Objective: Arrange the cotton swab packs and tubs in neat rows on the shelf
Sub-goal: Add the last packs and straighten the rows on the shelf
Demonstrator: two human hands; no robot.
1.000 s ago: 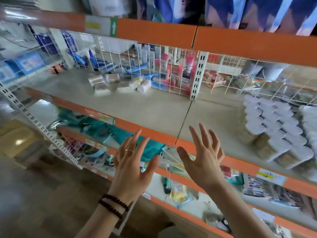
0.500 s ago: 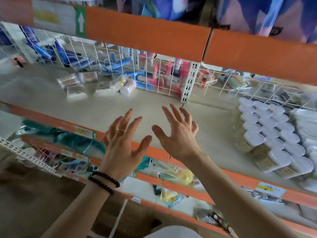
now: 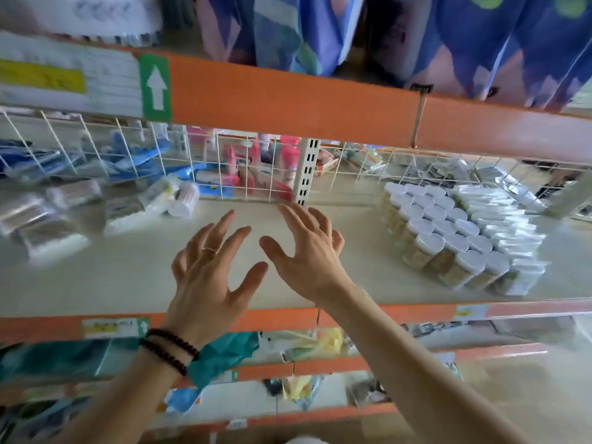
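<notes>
My left hand (image 3: 209,277) and my right hand (image 3: 304,254) hover with spread fingers over the middle of the beige shelf (image 3: 128,277), holding nothing. At the shelf's right, white-lidded cotton swab tubs (image 3: 442,238) stand in neat rows, with a row of clear flat packs (image 3: 506,225) beside them. At the far left lie loose clear swab packs (image 3: 48,216), scattered and blurred. A couple of round tubs (image 3: 184,200) lie tipped near the wire grid.
A white wire grid (image 3: 250,168) backs the shelf, with pink and blue goods behind it. An orange beam (image 3: 288,100) of the upper shelf hangs low overhead. The orange front edge (image 3: 400,310) runs below my wrists, and lower shelves hold teal and yellow bags.
The view has shifted closer and to the left along the shelf. Both hands have moved forward from in front of the edge to above the shelf, still spread and holding nothing.
</notes>
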